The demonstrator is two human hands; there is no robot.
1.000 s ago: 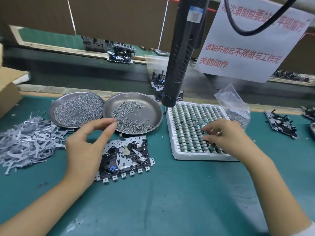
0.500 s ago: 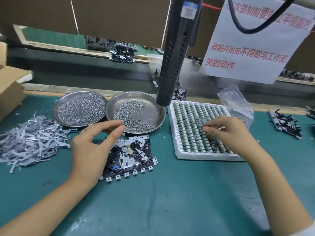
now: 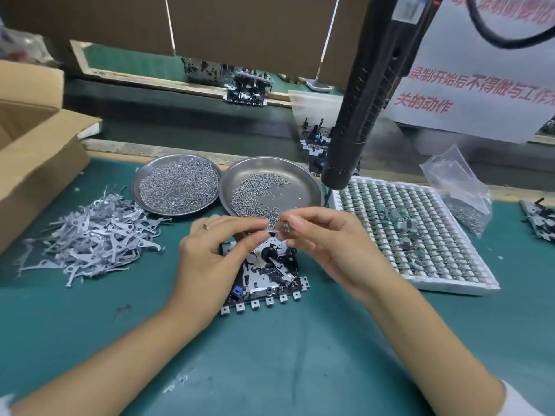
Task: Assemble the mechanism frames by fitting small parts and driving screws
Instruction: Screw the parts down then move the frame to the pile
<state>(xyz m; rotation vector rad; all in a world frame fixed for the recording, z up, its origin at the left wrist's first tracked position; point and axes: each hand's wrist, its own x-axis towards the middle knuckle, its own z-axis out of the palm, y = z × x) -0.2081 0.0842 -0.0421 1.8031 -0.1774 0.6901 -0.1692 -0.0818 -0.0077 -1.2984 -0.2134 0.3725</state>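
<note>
A black and silver mechanism frame lies flat on the green mat in front of me. Both hands hover just above its far edge. My right hand pinches a small metal part between thumb and forefinger. My left hand meets it there, its thumb and forefinger pinching a small thin metal piece against the part. The frame's left half is hidden under my left hand.
Two steel dishes of screws stand behind the frame. A white tray of small parts lies to the right, a pile of grey metal levers to the left. A black electric screwdriver hangs above. A cardboard box and a plastic bag flank the mat.
My right hand left the white tray and came left with a small part. My left hand moved right to meet it above the frame.
</note>
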